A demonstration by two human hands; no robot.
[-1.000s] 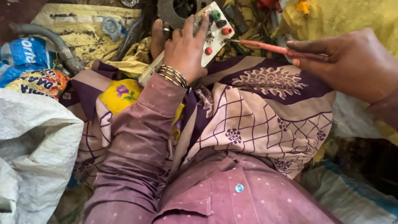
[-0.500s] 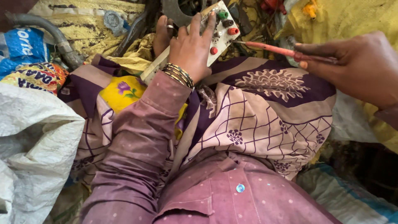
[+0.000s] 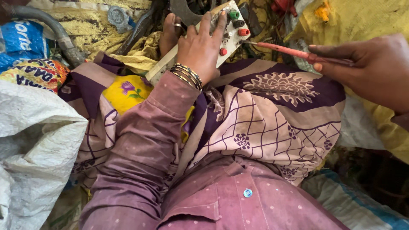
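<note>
left hand (image 3: 200, 51) grips panel (image 3: 221, 36) edge | right hand (image 3: 375, 70) clamps screwdriver (image 3: 294, 52), tip touching panel

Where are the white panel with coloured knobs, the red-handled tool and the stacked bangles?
white panel with coloured knobs (image 3: 232, 32), head view, on its face by the knobs.
red-handled tool (image 3: 285, 50), head view, mid-shaft.
stacked bangles (image 3: 187, 74), head view, on the wrist bands.

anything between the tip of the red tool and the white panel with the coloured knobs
Nothing visible. The red tool in the right hand reaches straight to the edge of the white panel, its tip beside the red knob. The left hand grips the panel from the other side, clear of that path.
</note>
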